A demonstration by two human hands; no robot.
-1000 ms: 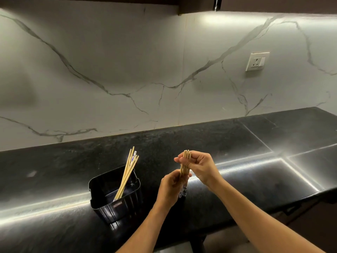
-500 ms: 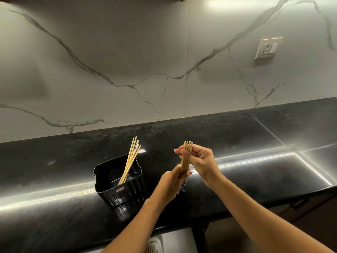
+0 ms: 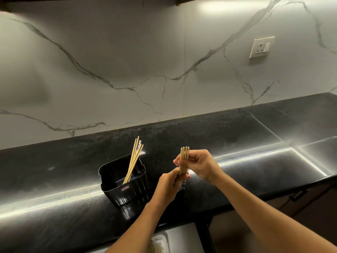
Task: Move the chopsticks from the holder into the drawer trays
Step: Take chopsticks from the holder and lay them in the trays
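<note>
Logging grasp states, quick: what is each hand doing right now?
Left hand: grips the bundle of pale wooden chopsticks low down.
Right hand: pinches the same bundle higher up.

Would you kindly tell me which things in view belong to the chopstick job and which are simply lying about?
Part of the job:
- held chopsticks, gripped by left hand and right hand
- spare chopsticks standing in the black holder
- drawer tray, partly visible at the bottom edge

Just there:
- wall socket
- countertop
- marble wall
</note>
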